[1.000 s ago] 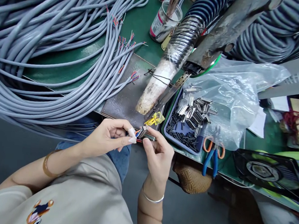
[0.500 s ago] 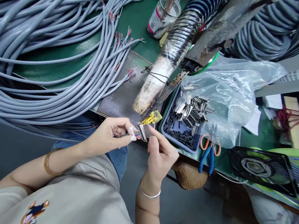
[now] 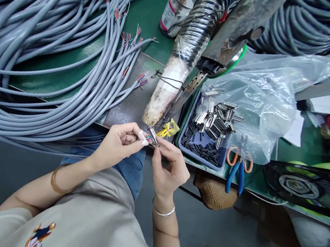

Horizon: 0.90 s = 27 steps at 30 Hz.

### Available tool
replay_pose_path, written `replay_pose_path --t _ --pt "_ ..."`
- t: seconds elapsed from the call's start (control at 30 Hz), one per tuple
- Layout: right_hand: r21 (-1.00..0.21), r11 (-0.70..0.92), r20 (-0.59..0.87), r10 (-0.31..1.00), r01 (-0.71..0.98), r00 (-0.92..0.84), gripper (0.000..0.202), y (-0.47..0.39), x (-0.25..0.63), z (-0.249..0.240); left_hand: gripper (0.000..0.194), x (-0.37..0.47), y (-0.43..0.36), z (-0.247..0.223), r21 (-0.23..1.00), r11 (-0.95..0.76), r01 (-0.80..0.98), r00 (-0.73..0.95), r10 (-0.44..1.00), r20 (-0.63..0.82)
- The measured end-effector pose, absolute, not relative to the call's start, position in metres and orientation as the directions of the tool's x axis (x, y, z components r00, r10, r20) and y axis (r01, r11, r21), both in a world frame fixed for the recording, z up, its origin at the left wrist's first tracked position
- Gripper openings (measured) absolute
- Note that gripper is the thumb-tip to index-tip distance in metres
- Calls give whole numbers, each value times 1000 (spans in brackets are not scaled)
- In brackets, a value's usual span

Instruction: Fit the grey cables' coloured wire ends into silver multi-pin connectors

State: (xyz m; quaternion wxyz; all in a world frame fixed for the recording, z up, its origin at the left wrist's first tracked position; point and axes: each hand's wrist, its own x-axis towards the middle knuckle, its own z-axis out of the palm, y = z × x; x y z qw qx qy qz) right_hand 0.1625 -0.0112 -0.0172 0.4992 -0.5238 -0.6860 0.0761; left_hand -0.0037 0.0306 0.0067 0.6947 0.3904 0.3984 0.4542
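Note:
My left hand (image 3: pixel 120 141), with white wrapping at its fingertips, pinches the coloured wires (image 3: pixel 149 138) of a grey cable. These wires run into the back of a metal multi-pin connector (image 3: pixel 153 135). Thumb and index finger of my right hand (image 3: pixel 171 166) close on the connector's lower right end; its other fingers are curled. Just beyond the connector, a yellow clip-like piece (image 3: pixel 168 128) lies at the bench edge, by the tip of a pale, tape-wrapped hose (image 3: pixel 157 104).
Many grey cables (image 3: pixel 77 109) with stripped ends cover the left. A blue tray (image 3: pixel 222 158) holds loose connectors and short black tubes, partly under a plastic bag (image 3: pixel 258 96). Pliers (image 3: pixel 237 171), a fan (image 3: pixel 300 186) and a plastic cup (image 3: pixel 173 15) are also there. A metal arm (image 3: pixel 234 37) slants overhead.
My right hand has moved slightly left, its extended index finger bending and thumb coming in to the connector. The connector has tilted and shifted slightly left. The view has shifted a little.

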Motion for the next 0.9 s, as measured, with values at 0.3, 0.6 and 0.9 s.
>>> replay_pose_path --t 0.3,0.6,0.9 --pt "-585 486 665 745 649 42 21 3 161 -17 12 3 35 11 980 120 -158 135 986 -99" --pt "-650 467 625 777 599 72 19 7 164 -21 16 5 37 12 993 85 -87 114 991 -75" --pt "-593 476 668 742 650 66 21 11 163 -11 13 10 32 11 999 -43 30 15 999 43"
